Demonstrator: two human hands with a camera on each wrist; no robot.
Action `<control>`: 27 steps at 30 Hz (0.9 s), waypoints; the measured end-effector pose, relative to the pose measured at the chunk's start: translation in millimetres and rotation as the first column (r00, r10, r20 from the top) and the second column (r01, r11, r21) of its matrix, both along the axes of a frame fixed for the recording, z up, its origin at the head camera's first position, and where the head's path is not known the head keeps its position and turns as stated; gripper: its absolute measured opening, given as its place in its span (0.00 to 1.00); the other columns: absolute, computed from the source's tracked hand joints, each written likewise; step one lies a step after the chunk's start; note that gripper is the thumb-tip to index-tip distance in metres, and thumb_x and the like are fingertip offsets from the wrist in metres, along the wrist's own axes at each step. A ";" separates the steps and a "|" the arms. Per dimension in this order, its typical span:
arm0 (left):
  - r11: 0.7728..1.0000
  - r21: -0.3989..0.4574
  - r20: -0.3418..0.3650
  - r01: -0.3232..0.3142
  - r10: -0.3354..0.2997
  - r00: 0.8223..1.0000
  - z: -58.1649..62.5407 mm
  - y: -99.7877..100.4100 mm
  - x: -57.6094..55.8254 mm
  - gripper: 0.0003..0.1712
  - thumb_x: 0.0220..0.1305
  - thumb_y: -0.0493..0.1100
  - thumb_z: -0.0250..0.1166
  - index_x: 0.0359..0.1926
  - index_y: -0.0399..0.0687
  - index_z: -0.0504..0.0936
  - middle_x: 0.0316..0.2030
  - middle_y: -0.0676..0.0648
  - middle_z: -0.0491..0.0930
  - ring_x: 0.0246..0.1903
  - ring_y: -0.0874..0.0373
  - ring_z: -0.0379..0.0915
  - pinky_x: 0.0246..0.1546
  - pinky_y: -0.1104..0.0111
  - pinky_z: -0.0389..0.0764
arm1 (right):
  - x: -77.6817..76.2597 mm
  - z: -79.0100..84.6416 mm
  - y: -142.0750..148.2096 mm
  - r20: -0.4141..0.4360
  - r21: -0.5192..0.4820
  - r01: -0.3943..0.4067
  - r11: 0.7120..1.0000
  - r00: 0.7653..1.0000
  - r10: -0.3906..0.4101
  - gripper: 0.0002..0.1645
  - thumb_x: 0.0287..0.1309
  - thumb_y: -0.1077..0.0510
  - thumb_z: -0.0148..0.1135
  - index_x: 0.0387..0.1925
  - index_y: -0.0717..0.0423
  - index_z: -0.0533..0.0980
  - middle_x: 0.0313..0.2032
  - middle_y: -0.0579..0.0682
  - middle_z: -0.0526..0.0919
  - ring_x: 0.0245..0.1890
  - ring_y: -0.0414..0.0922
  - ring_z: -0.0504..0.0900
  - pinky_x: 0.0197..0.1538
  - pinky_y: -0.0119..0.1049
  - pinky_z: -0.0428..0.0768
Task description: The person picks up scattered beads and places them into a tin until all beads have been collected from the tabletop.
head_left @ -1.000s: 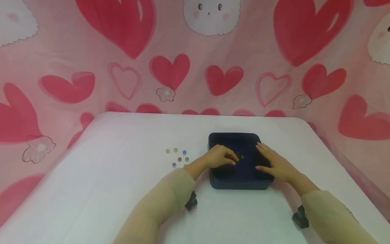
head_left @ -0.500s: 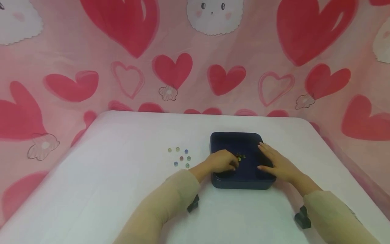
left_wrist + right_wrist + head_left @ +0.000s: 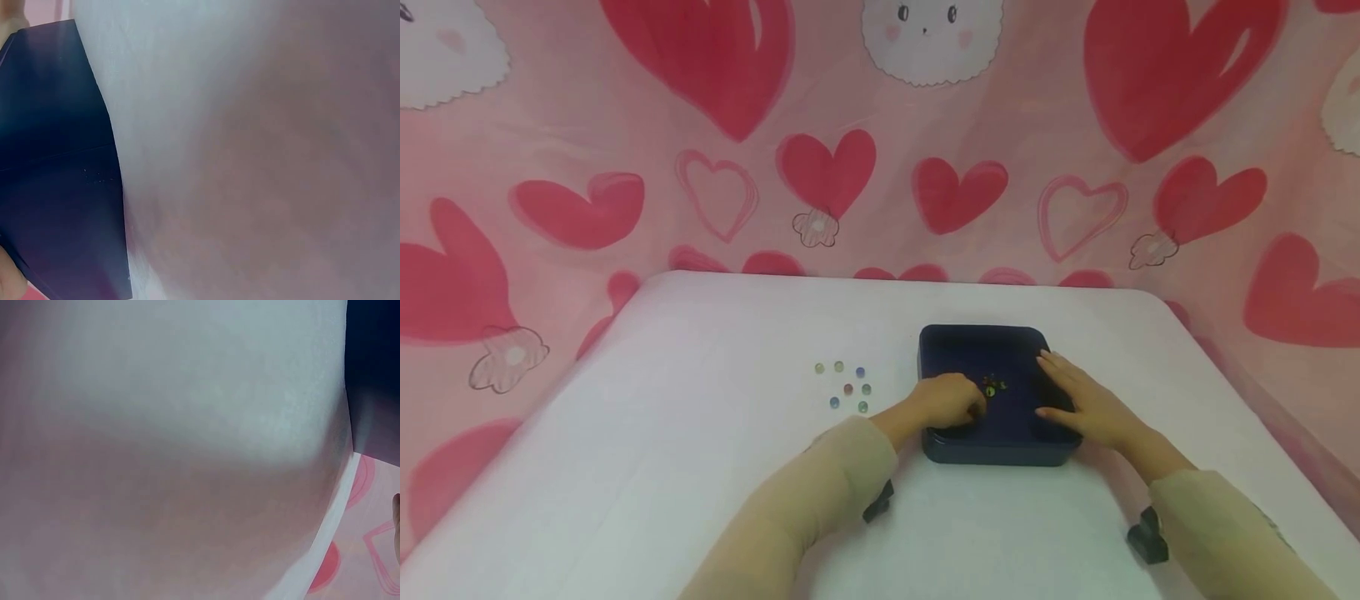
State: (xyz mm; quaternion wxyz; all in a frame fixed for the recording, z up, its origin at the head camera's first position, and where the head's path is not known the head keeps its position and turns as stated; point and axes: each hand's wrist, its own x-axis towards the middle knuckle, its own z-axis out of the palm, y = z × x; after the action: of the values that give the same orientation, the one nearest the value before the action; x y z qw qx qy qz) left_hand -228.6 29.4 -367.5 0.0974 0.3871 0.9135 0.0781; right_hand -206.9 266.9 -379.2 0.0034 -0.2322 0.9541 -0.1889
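A dark navy square box point(image 3: 1000, 454) with low walls stands on the white table. On its floor lies a small cluster of greenish-yellow bits point(image 3: 992, 387), too small to make out. My left hand point(image 3: 949, 400) reaches over the box's left wall, its fingers bent down inside beside the cluster. Its fingertips are hidden, so I cannot tell whether they hold anything. My right hand point(image 3: 1086, 408) rests on the right rim, fingers extended and thumb spread apart. Left of the box, several glass marbles point(image 3: 848, 389) lie loosely grouped on the table.
The white tabletop point(image 3: 700, 467) spreads around the box. Behind it hangs a pink cloth point(image 3: 895, 125) printed with red hearts. A dark device is strapped under each sleeve near the wrist. Both wrist views show mostly blurred table and an outer wall of the box point(image 3: 56, 125).
My left hand has shifted slightly nearer to me inside the box, and its fingertips have dropped out of sight. The right hand stays on the rim. The head view has shifted slightly.
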 end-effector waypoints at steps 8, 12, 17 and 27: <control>1.000 -0.007 -0.014 -0.006 0.006 1.000 -1.2 0.4 1.4 0.09 0.51 0.44 0.63 0.36 0.60 0.81 0.32 0.60 0.78 0.33 0.66 0.72 0.32 0.74 0.72 | 0.2 -1.1 0.2 -0.005 -0.006 -0.006 1.000 1.000 0.006 0.46 0.49 0.44 0.57 0.63 0.60 0.50 0.63 0.59 0.48 0.62 0.57 0.45 0.55 0.60 0.49; 0.998 0.056 -0.016 0.016 -0.015 1.000 -0.3 -2.5 1.6 0.11 0.52 0.44 0.63 0.39 0.58 0.81 0.35 0.59 0.78 0.37 0.65 0.72 0.36 0.74 0.72 | 0.4 -0.5 -0.3 -0.014 -0.011 -0.007 1.000 1.000 0.007 0.45 0.49 0.44 0.58 0.62 0.60 0.51 0.63 0.59 0.49 0.61 0.57 0.46 0.55 0.60 0.49; 0.954 0.296 0.028 0.052 -0.063 0.998 3.8 -14.0 -1.4 0.14 0.51 0.44 0.63 0.42 0.52 0.80 0.40 0.56 0.78 0.42 0.67 0.71 0.43 0.79 0.67 | 1.2 1.7 -1.3 -0.002 -0.007 -0.005 1.000 1.000 0.005 0.45 0.49 0.44 0.57 0.63 0.60 0.51 0.63 0.59 0.49 0.62 0.57 0.46 0.55 0.60 0.49; 0.869 0.488 0.204 -0.083 -0.022 0.979 21.7 -67.2 -0.6 0.14 0.52 0.43 0.62 0.42 0.48 0.80 0.39 0.54 0.78 0.39 0.68 0.72 0.38 0.78 0.71 | 1.0 -2.0 0.7 -0.015 -0.013 -0.002 1.000 1.000 0.002 0.45 0.49 0.44 0.57 0.63 0.59 0.50 0.63 0.60 0.48 0.62 0.57 0.45 0.54 0.60 0.49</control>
State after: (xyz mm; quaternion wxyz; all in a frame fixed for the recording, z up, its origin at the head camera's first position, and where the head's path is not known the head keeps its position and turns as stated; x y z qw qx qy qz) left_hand -229.2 -37.7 -345.9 0.0868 0.3746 0.8545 0.3493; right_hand -205.9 267.5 -381.2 -0.0050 -0.2345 0.9526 -0.1935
